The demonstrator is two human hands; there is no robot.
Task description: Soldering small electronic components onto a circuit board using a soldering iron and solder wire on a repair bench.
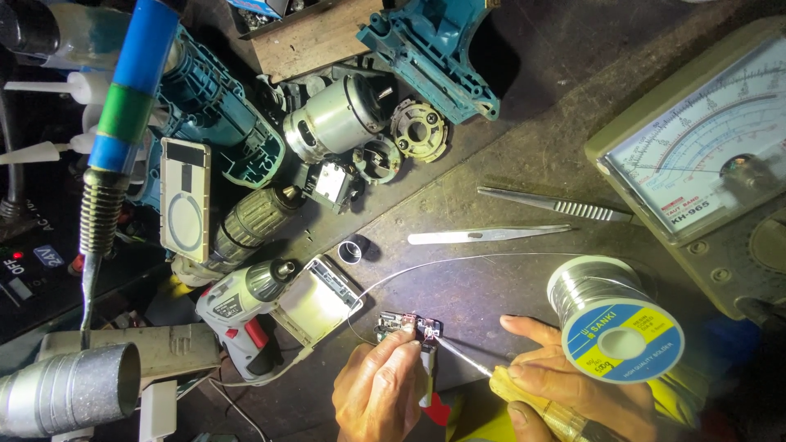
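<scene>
So the left hand (378,391) is pinching a small circuit board (407,326) between fingertips, down at the near edge of the dark workbench (508,164), roughly centre. The board's tiny, with some shiny metal bits and a pinkish glare on top where the light hits, so I can't make out the parts on it. The right hand (565,385) is closed around a soldering iron (524,389) with a yellowish handle, and its thin metal tip points left, touching the board's right edge. A solder spool (616,317) sits just over the right hand, with a loose strand of solder wire (458,262) curving left toward the board. Further back are tweezers (557,206), and an analog multimeter (712,155) on the far right. Left side is a pile of drill parts and a small white cordless drill (237,307).
</scene>
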